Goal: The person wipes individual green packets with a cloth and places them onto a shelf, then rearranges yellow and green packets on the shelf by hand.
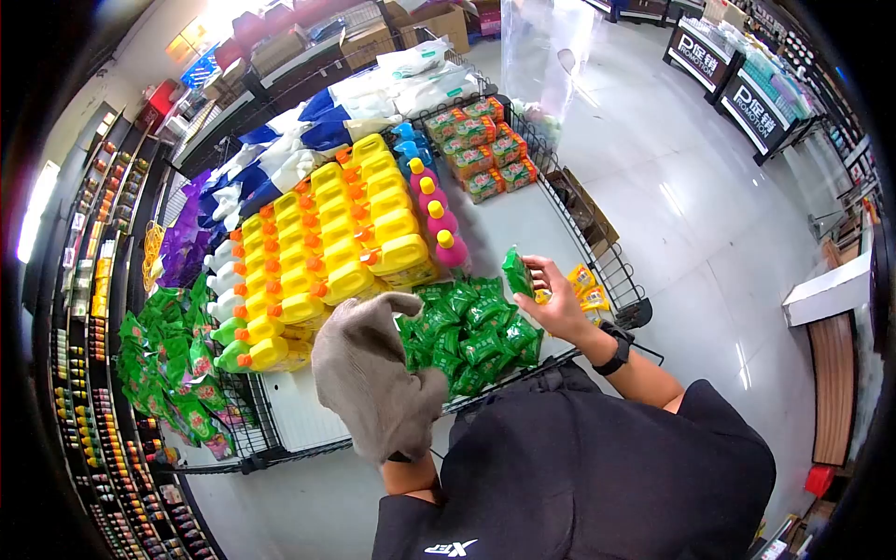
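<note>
My right hand grips a small green packet and holds it above the display table's right end. My left hand wears a grey cloth mitt and hovers over the table's near edge, fingers spread, holding nothing. Between the two hands lies a pile of green packets. Just right of my right hand sit a few yellow packets. I wear a black watch on the right wrist and a dark shirt.
The wire-edged display table carries rows of yellow bottles with orange caps, pink bottles, white and blue bags, boxed goods and green pouches. Shelves line the left wall. Shiny floor lies to the right.
</note>
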### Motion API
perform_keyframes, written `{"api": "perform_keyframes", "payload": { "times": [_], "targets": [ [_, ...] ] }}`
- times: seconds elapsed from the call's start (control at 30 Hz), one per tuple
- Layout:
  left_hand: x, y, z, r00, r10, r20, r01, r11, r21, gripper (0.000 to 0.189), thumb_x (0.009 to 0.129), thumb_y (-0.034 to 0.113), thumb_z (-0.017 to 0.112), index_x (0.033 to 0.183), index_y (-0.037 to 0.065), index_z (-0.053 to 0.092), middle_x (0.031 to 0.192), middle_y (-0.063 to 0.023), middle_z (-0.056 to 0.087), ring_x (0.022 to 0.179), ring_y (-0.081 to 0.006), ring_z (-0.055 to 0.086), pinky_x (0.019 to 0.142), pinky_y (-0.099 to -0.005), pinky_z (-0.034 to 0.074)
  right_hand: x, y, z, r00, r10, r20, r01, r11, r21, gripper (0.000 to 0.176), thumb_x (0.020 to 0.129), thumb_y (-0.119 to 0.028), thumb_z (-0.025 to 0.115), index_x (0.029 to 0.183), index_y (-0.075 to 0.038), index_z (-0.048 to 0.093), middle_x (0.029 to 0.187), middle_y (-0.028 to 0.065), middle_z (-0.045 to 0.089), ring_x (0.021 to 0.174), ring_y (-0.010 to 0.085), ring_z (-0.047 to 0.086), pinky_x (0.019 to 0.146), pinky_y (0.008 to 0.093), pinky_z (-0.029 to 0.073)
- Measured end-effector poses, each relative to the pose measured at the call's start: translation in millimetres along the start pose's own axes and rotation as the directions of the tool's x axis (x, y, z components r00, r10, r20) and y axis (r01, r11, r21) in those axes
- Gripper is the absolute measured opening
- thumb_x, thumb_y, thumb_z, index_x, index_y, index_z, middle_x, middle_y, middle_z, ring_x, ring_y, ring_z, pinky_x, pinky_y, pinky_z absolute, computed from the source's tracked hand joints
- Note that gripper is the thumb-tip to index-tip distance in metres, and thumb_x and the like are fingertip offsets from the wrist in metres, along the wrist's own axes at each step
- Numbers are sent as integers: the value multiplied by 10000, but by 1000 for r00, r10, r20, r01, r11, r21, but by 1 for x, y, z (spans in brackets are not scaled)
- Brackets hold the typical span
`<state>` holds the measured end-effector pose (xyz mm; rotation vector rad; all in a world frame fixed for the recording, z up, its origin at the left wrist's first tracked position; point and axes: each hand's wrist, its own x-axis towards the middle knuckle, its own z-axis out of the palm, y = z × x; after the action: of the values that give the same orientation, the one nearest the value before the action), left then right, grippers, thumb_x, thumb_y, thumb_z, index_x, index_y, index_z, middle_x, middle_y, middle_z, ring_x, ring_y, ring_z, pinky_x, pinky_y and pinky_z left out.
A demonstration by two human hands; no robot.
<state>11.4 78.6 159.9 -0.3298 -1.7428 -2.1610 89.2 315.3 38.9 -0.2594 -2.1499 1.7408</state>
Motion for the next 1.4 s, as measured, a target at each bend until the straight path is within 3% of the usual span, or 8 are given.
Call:
{"api": "perform_keyframes", "payload": {
  "times": [0.2, 0.33, 0.63, 0.7, 0.73, 0.83, 0.97, 1.4],
  "targets": [
    [-43, -39, -1, 878, -441, 186, 467, 704, -535, 441, 887, 340, 581, 1228, 60, 575, 1208, -111, 609, 1109, -242, 591, 1018, -370, 452, 0, -76, 30, 791, -590, 165, 612, 759, -222, 545, 847, -232, 757, 1328, -103, 534, 1360, 165, 529, 1231, 340, 536, 1042, 455, 414],
    [-71, -90, -23, 759, -317, 568, 646, 267, -715, 533, 1090, 398, 245, 1512, 83, 327, 1515, -100, 424, 1374, -271, 442, 1141, -417, 371, -14, -80, 64, 753, -463, 467, 645, 657, -389, 579, 925, -535, 564, 1404, -212, 532, 1565, 161, 340, 1494, 371, 218, 1182, 634, 28],
    [-70, -93, -13, 617, -675, 404, 787, 536, -307, 244, 1025, 247, 545, 1161, 55, 610, 1019, -2, 627, 870, -115, 593, 800, -295, 503, -14, -48, 61, 904, -157, 398, 348, 811, -470, 895, 799, -497, 749, 1497, -121, 333, 1604, 261, 105, 1497, 454, 70, 1166, 637, 113],
    [-77, -110, -27, 784, -551, 288, 519, 835, 183, 217, 992, 261, 605, 1008, 50, 653, 877, -12, 655, 780, -144, 609, 718, -305, 505, -18, -36, 57, 918, -41, 393, 228, 868, -441, 959, 776, -524, 766, 1505, -85, 323, 1582, 296, 155, 1479, 471, 139, 1182, 578, 159],
    [-75, -118, -33, 876, -96, 472, -157, 870, 468, 148, 946, 180, 643, 922, 36, 664, 803, -36, 662, 700, -148, 595, 656, -305, 493, -19, -30, 55, 863, 52, 503, 237, 837, -494, 986, 781, -542, 759, 1520, -71, 307, 1555, 329, 211, 1460, 483, 192, 1186, 524, 206],
    [-89, -123, -39, 873, -267, 408, 165, 949, 268, 144, 899, 173, 681, 898, 31, 657, 781, -75, 664, 670, -175, 604, 624, -309, 487, -38, -21, 54, 710, 239, 662, -5, 942, -335, 955, 855, -552, 675, 1527, -14, 260, 1536, 375, 213, 1455, 469, 229, 1195, 454, 229],
    [-90, -132, -50, 875, -191, 445, -108, 819, 563, 97, 864, 164, 675, 827, 81, 642, 725, -108, 635, 610, -288, 615, 556, -354, 478, -54, -1, 63, 570, 300, 765, -398, 915, -62, 756, 932, -274, 664, 1482, 66, 272, 1298, 264, 593, 1189, 298, 606, 1024, 392, 466],
    [-93, -129, -28, 866, -457, 206, 288, 790, 541, 308, 930, 294, 685, 833, 4, 656, 620, -121, 627, 542, -201, 617, 528, -358, 471, -51, -7, 68, 773, 235, 589, 119, 859, -498, 705, 878, -334, 655, 1408, 48, 390, 1031, 249, 662, 901, 381, 671, 810, 447, 539]
  ]
}}
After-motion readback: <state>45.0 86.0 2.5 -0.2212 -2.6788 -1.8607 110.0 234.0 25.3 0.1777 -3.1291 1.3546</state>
